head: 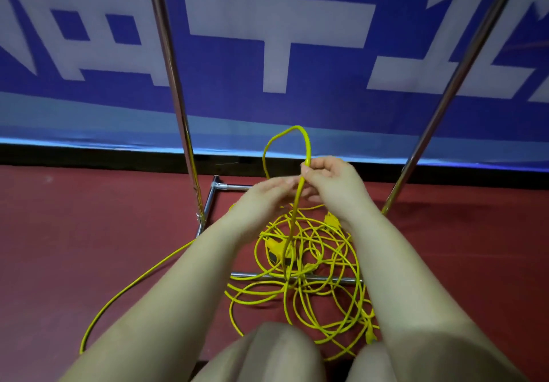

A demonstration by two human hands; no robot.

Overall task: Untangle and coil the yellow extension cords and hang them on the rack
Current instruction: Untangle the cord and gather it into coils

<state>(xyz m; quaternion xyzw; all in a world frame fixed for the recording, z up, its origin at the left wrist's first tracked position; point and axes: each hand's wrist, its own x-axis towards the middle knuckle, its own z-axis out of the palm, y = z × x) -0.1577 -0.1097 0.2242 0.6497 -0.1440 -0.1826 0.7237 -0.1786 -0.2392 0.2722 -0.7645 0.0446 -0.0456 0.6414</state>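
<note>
Just above the centre of the frame, the right hand (332, 182) is pinching a strand of the yellow extension cords (309, 265) between thumb and fingertips, a loop of it arching up above the hand, while the left hand (267, 197) is reaching in beside it with fingers fairly straight, touching the strand; whether it is gripping I cannot tell. The rest of the cords are lying in a tangled heap on the red floor (74, 233) at lower centre, sprawling over the base bar of the rack (172, 63), whose two metal uprights are rising toward the top of the frame in front of a blue and white banner (282, 25).
</note>
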